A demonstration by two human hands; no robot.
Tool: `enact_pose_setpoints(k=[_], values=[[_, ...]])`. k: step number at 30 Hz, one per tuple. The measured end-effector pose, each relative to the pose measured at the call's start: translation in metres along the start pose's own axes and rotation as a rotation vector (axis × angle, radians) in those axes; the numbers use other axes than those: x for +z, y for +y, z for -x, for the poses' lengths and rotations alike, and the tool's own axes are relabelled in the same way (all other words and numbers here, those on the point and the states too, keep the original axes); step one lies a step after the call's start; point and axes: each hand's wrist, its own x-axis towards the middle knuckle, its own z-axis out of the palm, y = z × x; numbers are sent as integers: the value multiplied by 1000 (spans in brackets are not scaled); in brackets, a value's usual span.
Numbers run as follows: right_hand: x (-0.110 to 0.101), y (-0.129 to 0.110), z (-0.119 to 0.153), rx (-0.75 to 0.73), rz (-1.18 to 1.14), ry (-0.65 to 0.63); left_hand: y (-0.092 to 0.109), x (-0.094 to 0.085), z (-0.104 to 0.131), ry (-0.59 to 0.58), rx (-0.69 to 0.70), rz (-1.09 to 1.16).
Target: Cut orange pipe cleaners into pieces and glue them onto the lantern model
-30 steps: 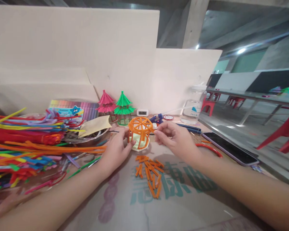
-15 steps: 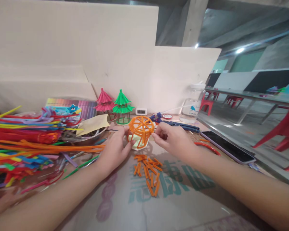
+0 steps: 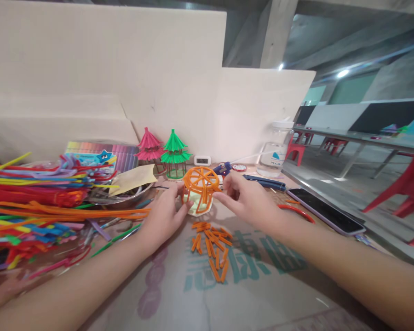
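Note:
An orange pipe-cleaner frame (image 3: 202, 180) with a spoked round top stands on a pale base (image 3: 197, 209) in the middle of the table. My left hand (image 3: 169, 207) grips its left side, the thumb near the base. At the right rim, my right hand (image 3: 241, 195) has thumb and fingers bent close to the frame; whether something small is between them I cannot make out. Several short orange pipe-cleaner pieces (image 3: 214, 243) lie in a pile just in front of the frame.
Colourful pipe cleaners (image 3: 37, 197) heap up at the left beside a metal bowl (image 3: 138, 195). Pink (image 3: 150, 145) and green (image 3: 173, 149) pagoda models stand behind. A glue gun (image 3: 224, 168), a bottle (image 3: 274, 149), a small clock (image 3: 202, 160) and a phone (image 3: 326, 211) sit farther back and right.
The orange frame has tipped or shifted slightly to the left. My right hand has moved a little left with it, its thumb now straighter along the rim.

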Motion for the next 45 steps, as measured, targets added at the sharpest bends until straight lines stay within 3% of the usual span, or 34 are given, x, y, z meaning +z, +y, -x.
enact_pose_setpoints(k=[3,7,12,21,28,45], values=[[5,9,-2,125,-339,5,-3,1,-1,-1,-24,9],[18,20,4,304,-768,-202,-3,1,-2,-6,-45,11],[28,16,14,412,-1091,-257,-2,1,-1,13,-32,16],[27,11,12,447,-1148,-222,2,-1,-2,-7,10,-19],[29,10,15,393,-1145,-307,5,-2,-2,-23,14,-30],[30,11,14,472,-1253,-233,6,-1,-3,-23,37,-48]])
